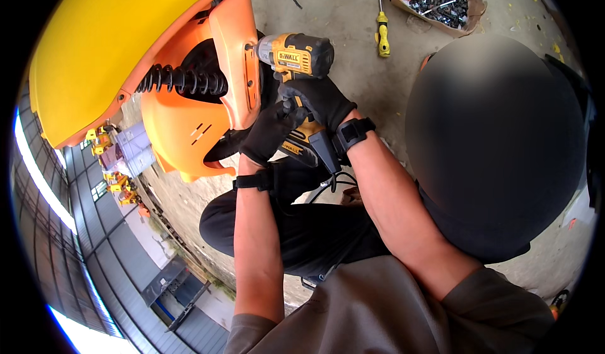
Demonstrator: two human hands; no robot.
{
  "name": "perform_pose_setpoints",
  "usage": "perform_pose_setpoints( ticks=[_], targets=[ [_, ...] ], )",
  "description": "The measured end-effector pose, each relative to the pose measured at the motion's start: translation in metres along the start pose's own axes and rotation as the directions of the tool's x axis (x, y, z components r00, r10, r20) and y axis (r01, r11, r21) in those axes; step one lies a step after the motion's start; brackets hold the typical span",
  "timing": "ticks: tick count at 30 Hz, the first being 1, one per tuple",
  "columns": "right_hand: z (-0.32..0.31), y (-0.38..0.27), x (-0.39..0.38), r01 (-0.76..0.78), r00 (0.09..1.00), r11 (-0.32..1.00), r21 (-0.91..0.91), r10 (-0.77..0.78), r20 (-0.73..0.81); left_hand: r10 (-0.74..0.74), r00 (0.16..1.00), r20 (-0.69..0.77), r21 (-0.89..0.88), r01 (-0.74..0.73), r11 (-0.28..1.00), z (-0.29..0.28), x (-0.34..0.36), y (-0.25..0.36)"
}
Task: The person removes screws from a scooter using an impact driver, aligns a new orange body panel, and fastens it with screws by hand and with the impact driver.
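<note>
My right hand [320, 100], in a black glove, is wrapped round the grip of a yellow and black cordless impact driver [295, 55]. The driver's nose points left, against a narrow upright orange plastic panel [233, 58]. Close below the right hand, my left hand [271, 130], also in a black glove, is closed with its fingers curled beside the driver's grip. Whatever those fingers hold, if anything, is hidden. The driver's battery end shows under the hands. Behind the panel is a black coil spring [183, 80], next to a rounded orange fender [189, 130].
A large yellow body panel [107, 45] overhangs the left. A yellow-handled screwdriver [382, 36] lies on the concrete floor, near a cardboard box [474, 7] of small hardware. At right is a large blurred dark rounded shape [498, 146]. Yellow machines [120, 187] stand far left.
</note>
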State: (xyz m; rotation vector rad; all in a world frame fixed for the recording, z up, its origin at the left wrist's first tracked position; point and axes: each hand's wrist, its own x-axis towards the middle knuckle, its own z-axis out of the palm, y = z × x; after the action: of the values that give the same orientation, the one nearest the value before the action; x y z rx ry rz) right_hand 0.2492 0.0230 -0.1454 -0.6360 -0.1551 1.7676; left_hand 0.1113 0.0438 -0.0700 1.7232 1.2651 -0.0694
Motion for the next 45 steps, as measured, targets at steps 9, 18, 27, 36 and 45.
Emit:
perform_pose_setpoints(
  ticks=[9,18,27,36,45],
  targets=[
    [-0.002,0.004,0.002,0.018,1.000,0.997,-0.082,-0.018,-0.007,0.021,0.999,-0.024,-0.011,-0.021,1.000,0.002,0.001,-0.008],
    [-0.003,0.004,0.002,0.011,1.000,0.999,-0.043,-0.012,-0.003,-0.058,0.998,0.004,-0.093,0.058,0.994,0.002,0.002,-0.012],
    [-0.003,0.009,0.002,0.016,1.000,1.000,-0.016,-0.017,-0.023,-0.094,0.993,0.068,-0.035,0.097,0.995,-0.002,0.003,-0.016],
    [-0.033,0.007,0.000,0.040,0.996,0.951,-0.306,-0.062,-0.061,-0.041,0.997,-0.071,-0.331,0.015,0.943,-0.002,0.003,-0.027],
    [-0.081,0.024,0.022,0.427,0.900,0.904,-0.031,-0.428,-0.076,-0.547,0.824,-0.146,-0.760,0.260,0.595,-0.027,-0.008,-0.077]
  ],
)
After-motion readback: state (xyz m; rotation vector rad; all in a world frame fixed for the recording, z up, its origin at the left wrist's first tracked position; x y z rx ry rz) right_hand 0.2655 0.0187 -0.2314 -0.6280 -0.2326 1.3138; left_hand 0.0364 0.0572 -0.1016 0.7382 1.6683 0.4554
